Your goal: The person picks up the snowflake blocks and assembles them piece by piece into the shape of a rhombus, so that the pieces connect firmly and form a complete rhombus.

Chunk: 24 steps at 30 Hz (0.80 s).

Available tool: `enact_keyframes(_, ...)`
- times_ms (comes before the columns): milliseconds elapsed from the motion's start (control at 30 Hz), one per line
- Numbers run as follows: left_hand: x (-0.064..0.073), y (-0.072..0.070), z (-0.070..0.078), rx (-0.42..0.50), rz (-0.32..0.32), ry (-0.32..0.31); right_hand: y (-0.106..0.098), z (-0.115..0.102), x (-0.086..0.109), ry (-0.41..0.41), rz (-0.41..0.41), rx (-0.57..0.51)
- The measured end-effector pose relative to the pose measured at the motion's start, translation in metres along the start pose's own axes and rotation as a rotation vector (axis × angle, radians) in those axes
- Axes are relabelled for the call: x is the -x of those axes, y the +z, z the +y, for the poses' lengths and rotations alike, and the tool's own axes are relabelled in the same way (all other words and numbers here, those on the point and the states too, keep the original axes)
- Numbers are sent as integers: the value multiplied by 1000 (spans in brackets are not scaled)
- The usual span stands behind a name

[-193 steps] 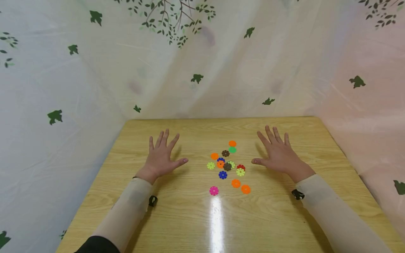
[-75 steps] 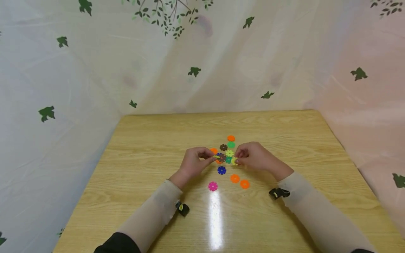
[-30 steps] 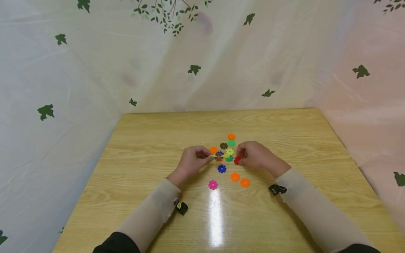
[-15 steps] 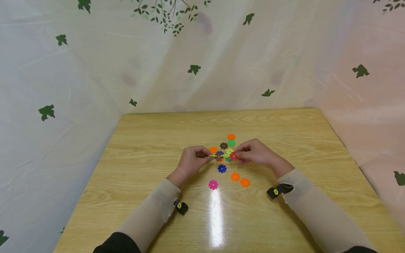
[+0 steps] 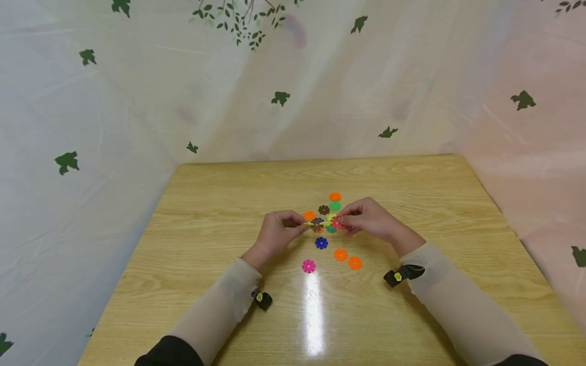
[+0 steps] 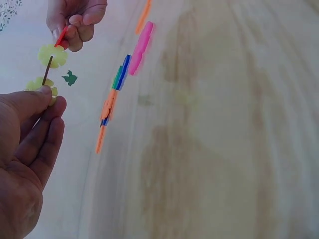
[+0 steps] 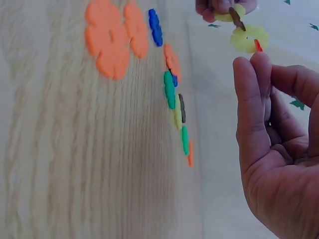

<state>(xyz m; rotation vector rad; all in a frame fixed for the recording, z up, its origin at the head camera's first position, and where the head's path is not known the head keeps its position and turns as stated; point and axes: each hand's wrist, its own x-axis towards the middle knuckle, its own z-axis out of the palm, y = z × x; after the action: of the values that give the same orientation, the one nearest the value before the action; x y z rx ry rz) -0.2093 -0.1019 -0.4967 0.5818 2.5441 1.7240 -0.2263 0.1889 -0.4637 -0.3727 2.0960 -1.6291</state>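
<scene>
My left hand pinches a notched yellow plastic disc between thumb and fingers. Slotted edge-on into it is a brown disc, which also joins a second yellow disc, making a short row held above the table. From the other side, my right hand pinches a red disc. In the right wrist view the red disc's edge meets the rim of the second yellow disc; how deep it sits in a notch I cannot tell. My right fingers hide most of the red disc there.
Loose discs lie on the wooden table beneath and around the hands: a blue one, a pink one, orange ones, a green one and a brown one. A leaf-printed cloth hangs behind.
Both hands were spread flat over the table at first, then picked up discs. The yellow and brown discs became joined. The right hand took the red disc and moved it left against the row.
</scene>
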Motion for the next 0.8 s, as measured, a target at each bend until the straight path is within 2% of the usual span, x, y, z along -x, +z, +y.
enact_keyframes(100, 0, 1, 2, 11, 13, 3, 0, 0, -1, 8, 16, -9)
enact_keyframes(267, -1, 3, 1, -15, 4, 43, 3, 0, -4, 12, 23, -27)
enact_keyframes(367, 0, 4, 2, -33, -46, 45, 3, 1, -5, 14, 19, -34)
enact_keyframes(467, 0, 4, 5, -25, -143, 30, 0, 4, -7, 18, 14, -25)
enact_keyframes(600, -2, 6, 9, 59, -245, -40, -3, 9, -11, 17, -30, 4)
enact_keyframes(700, -6, 11, 12, 111, -271, -138, 0, 9, -15, -2, -78, 21)
enact_keyframes(800, -10, 16, 15, 112, -274, -219, 6, 6, -18, -34, -110, 29)
